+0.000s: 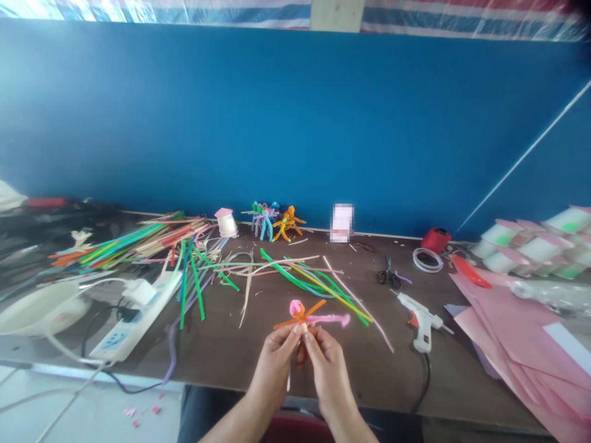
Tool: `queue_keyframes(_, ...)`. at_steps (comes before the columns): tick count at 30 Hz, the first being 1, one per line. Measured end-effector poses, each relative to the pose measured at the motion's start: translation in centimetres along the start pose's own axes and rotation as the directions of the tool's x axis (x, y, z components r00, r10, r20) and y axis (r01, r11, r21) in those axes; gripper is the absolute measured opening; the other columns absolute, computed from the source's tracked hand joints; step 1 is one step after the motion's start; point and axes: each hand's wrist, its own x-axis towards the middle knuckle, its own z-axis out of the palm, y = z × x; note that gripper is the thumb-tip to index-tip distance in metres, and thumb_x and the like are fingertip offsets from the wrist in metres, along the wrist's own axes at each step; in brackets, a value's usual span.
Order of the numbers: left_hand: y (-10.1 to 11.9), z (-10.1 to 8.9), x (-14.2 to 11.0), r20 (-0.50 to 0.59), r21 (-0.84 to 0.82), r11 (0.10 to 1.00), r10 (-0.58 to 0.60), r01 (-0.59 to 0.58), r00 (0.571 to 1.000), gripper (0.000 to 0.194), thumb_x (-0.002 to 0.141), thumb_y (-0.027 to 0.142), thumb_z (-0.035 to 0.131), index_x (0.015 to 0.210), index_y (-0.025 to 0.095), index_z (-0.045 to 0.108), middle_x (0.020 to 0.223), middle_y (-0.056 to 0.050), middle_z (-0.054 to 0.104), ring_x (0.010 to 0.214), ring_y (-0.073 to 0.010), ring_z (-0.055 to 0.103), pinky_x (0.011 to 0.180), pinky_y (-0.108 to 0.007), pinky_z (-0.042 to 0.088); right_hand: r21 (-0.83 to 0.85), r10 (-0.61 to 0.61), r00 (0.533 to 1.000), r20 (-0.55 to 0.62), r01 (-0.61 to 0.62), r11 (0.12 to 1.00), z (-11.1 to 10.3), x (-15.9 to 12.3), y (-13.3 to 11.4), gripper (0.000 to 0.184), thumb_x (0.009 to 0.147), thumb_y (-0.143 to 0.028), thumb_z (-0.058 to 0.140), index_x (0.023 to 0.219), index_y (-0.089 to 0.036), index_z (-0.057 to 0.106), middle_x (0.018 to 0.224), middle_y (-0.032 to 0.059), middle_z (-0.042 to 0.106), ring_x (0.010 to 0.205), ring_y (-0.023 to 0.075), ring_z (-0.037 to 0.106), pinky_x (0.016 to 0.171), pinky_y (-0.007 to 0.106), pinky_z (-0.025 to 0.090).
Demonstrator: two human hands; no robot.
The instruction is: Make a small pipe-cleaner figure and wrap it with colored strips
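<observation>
Both hands (302, 354) pinch a pipe-cleaner figure (302, 314) above the worktop's (351, 378) near edge: pink looped head, orange strands, pale stem. Fingertips cover its lower part; its pink strand blurs.

A smooth blue wall (295, 123) spans the width behind the dark brown table (360, 381), with a thin white line (526, 147) slanting up it toward the right. Above its top edge run glossy sheets (184, 12) striped in red, white and blue, parted by a pale upright strip (337, 15). Brightness washes out the upper left, and the wall looks hazier there. At lower left, pink scraps (156, 410) dot the pale floor (92, 412); a dark red seat (300, 429) shows below the table's near edge.
</observation>
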Motion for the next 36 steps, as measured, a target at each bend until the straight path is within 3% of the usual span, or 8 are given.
queue_keyframes(4,0.4,-0.2,0.3,0.042,-0.060,0.997,-0.037,0.040,0.998,0.033,0.071,0.043,0.061,0.075,0.010,0.065,0.042,0.005,0.043,0.035,-0.0053,0.036,0.037,-0.017,0.030,-0.021,0.014,0.998,0.057,-0.012,1.000,-0.1,0.0,0.3,0.035,0.076,-0.047,0.056,0.061,-0.016,0.052,0.045,-0.0041,0.047,0.043,0.0094,0.043,0.045,0.021,0.034)
queue_keyframes(8,1.4,-0.8,0.7,0.022,-0.041,0.997,0.065,-0.064,0.998,0.022,0.064,0.032,0.070,0.062,0.011,0.064,0.056,-0.001,0.056,0.052,-0.0096,0.051,0.051,-0.020,0.042,0.060,0.101,0.982,0.159,-0.112,0.992,-0.4,0.0,0.3,0.035,0.077,-0.048,0.055,0.066,-0.015,0.054,0.041,-0.0067,0.042,0.036,0.0061,0.036,0.040,0.019,0.027)
queue_keyframes(16,1.9,-2.0,1.0,0.172,-0.061,0.997,-0.034,0.045,0.985,0.025,0.056,0.032,0.075,0.056,0.011,0.062,0.051,-0.001,0.056,0.050,-0.0093,0.049,0.054,-0.021,0.041,0.443,0.243,0.843,0.479,-0.471,0.763,-1.0,-0.1,-0.6,0.029,0.070,-0.039,0.067,0.064,-0.014,0.055,0.045,-0.0085,0.034,0.038,0.0032,0.023,0.038,0.018,0.018)
queue_keyframes(22,2.5,-1.6,0.9,0.195,-0.040,0.998,-0.040,0.049,0.980,0.029,0.055,0.030,0.076,0.078,0.015,0.066,0.065,0.000,0.058,0.058,-0.0086,0.051,0.056,-0.019,0.039,0.412,0.289,0.736,0.612,-0.609,0.678,-2.0,0.2,-0.5,0.025,0.072,-0.037,0.063,0.064,-0.015,0.055,0.042,-0.0113,0.030,0.034,0.0031,0.027,0.053,0.022,0.034)
queue_keyframes(27,2.8,-1.5,0.8,0.259,-0.006,0.993,-0.110,0.116,0.960,0.041,0.058,0.034,0.074,0.093,0.015,0.064,0.064,0.000,0.057,0.049,-0.0070,0.047,0.043,-0.017,0.032,0.423,0.285,0.702,0.653,-0.651,0.630,-2.3,0.5,-0.3,0.022,0.072,-0.034,0.064,0.066,-0.015,0.056,0.042,-0.0121,0.031,0.034,0.0028,0.025,0.060,0.024,0.038)
queue_keyframes(32,3.0,-1.5,1.0,0.281,-0.026,0.996,-0.079,0.090,0.956,0.035,0.063,0.029,0.072,0.094,0.017,0.062,0.074,-0.003,0.062,0.056,-0.0089,0.052,0.046,-0.017,0.035,0.439,0.296,0.705,0.644,-0.658,0.612,-2.2,0.6,-0.3,0.021,0.070,-0.034,0.065,0.068,-0.015,0.055,0.041,-0.0132,0.029,0.033,0.0024,0.023,0.060,0.024,0.040)
queue_keyframes(34,2.8,-1.6,1.2,0.256,-0.007,0.998,-0.064,0.069,0.965,0.030,0.063,0.028,0.071,0.089,0.015,0.062,0.067,-0.002,0.060,0.051,-0.0074,0.050,0.045,-0.017,0.034,0.427,0.324,0.757,0.567,-0.607,0.671,-2.1,0.5,-0.2,0.024,0.070,-0.037,0.064,0.068,-0.015,0.054,0.040,-0.0131,0.029,0.033,0.0026,0.023,0.054,0.022,0.039)
queue_keyframes(36,2.6,-1.7,1.5,0.185,0.034,0.999,-0.018,0.012,0.983,0.030,0.061,0.026,0.072,0.088,0.015,0.062,0.063,0.000,0.058,0.049,-0.0064,0.048,0.044,-0.016,0.033,0.342,0.329,0.847,0.417,-0.482,0.807,-1.9,0.5,0.0,0.028,0.072,-0.041,0.061,0.068,-0.015,0.053,0.040,-0.0113,0.033,0.034,0.0036,0.027,0.046,0.020,0.033)
